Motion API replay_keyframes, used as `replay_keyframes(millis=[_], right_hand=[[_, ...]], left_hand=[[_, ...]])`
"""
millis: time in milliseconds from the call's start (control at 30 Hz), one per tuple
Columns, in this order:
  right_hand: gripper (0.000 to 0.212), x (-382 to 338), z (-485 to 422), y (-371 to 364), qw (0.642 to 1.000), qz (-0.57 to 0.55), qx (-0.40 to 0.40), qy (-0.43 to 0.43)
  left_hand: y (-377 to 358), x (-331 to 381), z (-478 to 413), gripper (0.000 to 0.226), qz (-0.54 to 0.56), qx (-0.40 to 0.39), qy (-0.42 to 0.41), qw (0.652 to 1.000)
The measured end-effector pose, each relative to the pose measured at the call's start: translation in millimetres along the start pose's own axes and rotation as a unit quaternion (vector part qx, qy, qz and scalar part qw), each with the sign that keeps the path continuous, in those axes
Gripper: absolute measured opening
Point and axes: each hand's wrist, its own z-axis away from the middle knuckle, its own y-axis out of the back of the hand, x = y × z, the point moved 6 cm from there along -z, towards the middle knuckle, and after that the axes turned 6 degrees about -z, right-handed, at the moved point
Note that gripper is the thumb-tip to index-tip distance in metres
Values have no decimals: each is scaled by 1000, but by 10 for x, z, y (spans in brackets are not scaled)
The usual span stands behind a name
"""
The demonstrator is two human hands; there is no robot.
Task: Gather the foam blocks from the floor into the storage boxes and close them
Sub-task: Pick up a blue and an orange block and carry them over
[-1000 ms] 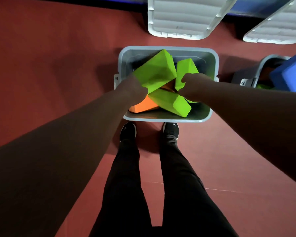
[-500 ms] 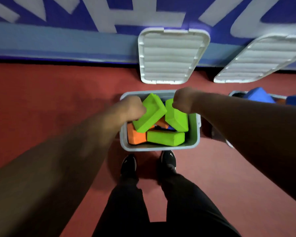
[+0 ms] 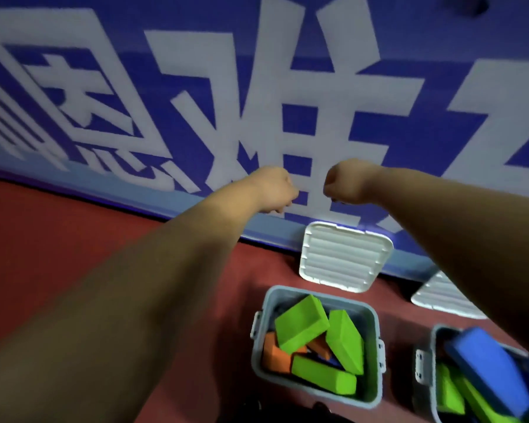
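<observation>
From the head camera, both arms stretch forward toward the blue wall with big white characters. The left hand (image 3: 274, 189) is curled loosely, fingers bent downward, and holds nothing. The right hand (image 3: 347, 181) is balled into a loose fist and is also empty. Both hover well above the floor, well apart from the boxes.

The near storage box (image 3: 318, 296), grey plastic with side latches, stands open on the red floor below the hands. Inside it, green foam blocks (image 3: 301, 326) lie tilted against one another over orange blocks (image 3: 274, 354), and a bit of blue shows beneath them. The pile seems to sit about level with the rim, with the top green block's corner perhaps slightly above.

Its white lid (image 3: 344, 256) leans upright against the wall, just behind the box. A second lid (image 3: 440, 296) leans to the right, partly hidden by the right arm.

A second box (image 3: 423, 364) sits at the lower right, with a blue block (image 3: 489, 364) poking above its rim and more green ones under it.

The blocks look light and squashy, so they should give under a press and need no firm grip; pushing the raised ones flat would probably help a lid seat. The lid looks like thin, stiff, ribbed plastic, light enough for one hand, though taking it by its two long edges seems steadier. Its smooth edges may slip, so fingers hooked under the rim seem the safer hold.
</observation>
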Motion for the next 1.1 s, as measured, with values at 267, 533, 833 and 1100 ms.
replay_keyframes(millis=[267, 533, 833, 1100], right_hand=[[26, -1699, 149, 306, 981, 43, -44, 184], [27, -3312, 898, -129, 934, 81, -69, 342], [25, -4764, 2449, -1247, 894, 74, -144, 417], [34, -6165, 4944, -2827, 808, 164, -167, 541]], left_hand=[[762, -927, 1342, 24, 16, 119, 147, 982], [1131, -1834, 2934, 30, -4, 194, 263, 945], [673, -2784, 5275, 28, 0, 283, 381, 880], [-582, -3610, 8341, 23, 87, 334, 480, 807]])
